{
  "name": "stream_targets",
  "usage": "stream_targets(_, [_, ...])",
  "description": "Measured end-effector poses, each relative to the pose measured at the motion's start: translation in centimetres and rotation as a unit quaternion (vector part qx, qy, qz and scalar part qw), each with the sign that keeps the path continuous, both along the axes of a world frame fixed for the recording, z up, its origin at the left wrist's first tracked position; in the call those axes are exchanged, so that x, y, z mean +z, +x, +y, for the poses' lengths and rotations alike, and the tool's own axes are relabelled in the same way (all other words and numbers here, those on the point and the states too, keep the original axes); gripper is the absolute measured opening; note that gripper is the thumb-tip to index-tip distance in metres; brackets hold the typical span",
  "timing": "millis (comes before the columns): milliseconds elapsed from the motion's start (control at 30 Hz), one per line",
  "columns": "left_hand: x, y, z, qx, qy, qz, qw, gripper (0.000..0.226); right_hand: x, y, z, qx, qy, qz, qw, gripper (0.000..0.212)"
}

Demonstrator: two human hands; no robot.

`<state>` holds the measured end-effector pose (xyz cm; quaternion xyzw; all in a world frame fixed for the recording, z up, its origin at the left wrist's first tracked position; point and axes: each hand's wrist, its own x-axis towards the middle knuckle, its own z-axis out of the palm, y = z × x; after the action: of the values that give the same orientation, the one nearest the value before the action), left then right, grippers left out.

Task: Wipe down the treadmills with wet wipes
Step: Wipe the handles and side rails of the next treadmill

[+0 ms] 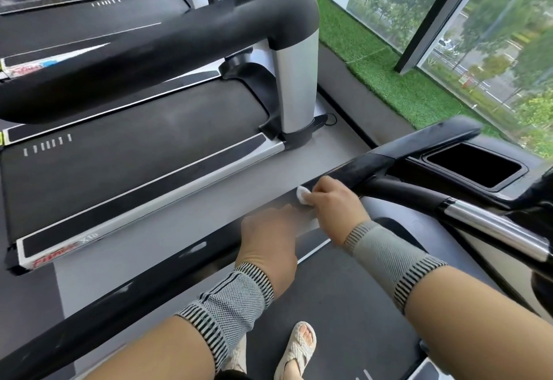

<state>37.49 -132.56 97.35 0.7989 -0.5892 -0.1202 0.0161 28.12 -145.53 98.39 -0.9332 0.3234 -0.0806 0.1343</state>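
I stand on a treadmill whose black left handrail [119,305] runs from bottom left up to the console [419,143]. My right hand [332,200] grips a small white wet wipe [302,194] and presses it against the handrail just below the console. My left hand [269,233] rests on the same rail a little nearer to me, its fingers curled over the top; what lies under them is hidden. Both wrists wear grey striped bands.
A second treadmill [134,164] stands to the left across a strip of grey floor [209,209], with its own thick black handrail [149,59] and silver post [296,80]. A cup holder [472,167] sits in the console. Green turf [389,68] and windows lie ahead. My sandalled foot [299,349] is on the belt.
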Motion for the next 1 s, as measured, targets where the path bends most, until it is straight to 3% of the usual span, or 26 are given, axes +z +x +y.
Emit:
stream_targets(100, [0.2,0.0,0.1,0.000,0.002,0.004,1.000,0.070,0.0,0.0,-1.0,-0.101,-0.009,0.008,0.995,0.021])
stream_targets(233, [0.6,0.0,0.9,0.012,-0.019,0.009,1.000,0.069,-0.2,0.2,0.3,0.066,-0.022,0.024,0.997,0.031])
stream_targets(333, [0.5,0.2,2.2,0.026,-0.011,0.005,1.000,0.066,1.0,-0.2,-2.3,-0.088,-0.025,0.051,0.994,0.028])
stream_targets(367, [0.4,0.3,2.7,0.033,-0.007,0.007,0.999,0.065,1.3,-0.1,-2.0,-0.093,-0.027,0.066,0.993,0.029])
stream_targets(500, [0.1,0.5,3.7,0.041,-0.007,0.002,0.999,0.066,0.6,0.5,0.1,0.073,-0.018,0.059,0.995,0.040])
stream_targets(600, [0.0,0.4,3.7,0.045,-0.002,0.004,0.999,0.066,1.3,0.9,-1.8,-0.080,-0.016,0.067,0.994,0.028])
stream_targets(633, [0.0,0.4,3.7,0.047,-0.004,0.005,0.999,0.065,1.2,1.2,-1.4,-0.090,-0.003,0.078,0.993,0.026])
stream_targets(733, [0.0,0.8,3.8,0.045,-0.025,0.005,0.999,0.063,0.7,2.2,1.1,0.075,0.015,0.110,0.991,0.032])
stream_targets(767, [0.1,1.0,3.8,0.040,-0.027,0.006,0.999,0.062,0.9,2.0,0.6,0.082,0.015,0.101,0.991,0.033])
stream_targets(867, [0.1,1.3,3.8,0.022,-0.023,0.008,0.999,0.062,2.0,1.7,-2.1,-0.098,-0.007,0.121,0.988,0.031])
stream_targets(900, [0.0,1.4,3.8,0.022,-0.023,0.007,0.999,0.062,2.0,1.8,-1.6,-0.105,-0.015,0.108,0.989,0.033])
stream_targets(1000, [-0.1,1.4,4.1,0.023,-0.033,0.006,0.999,0.064,1.4,2.4,1.5,0.053,0.023,0.099,0.993,0.036])
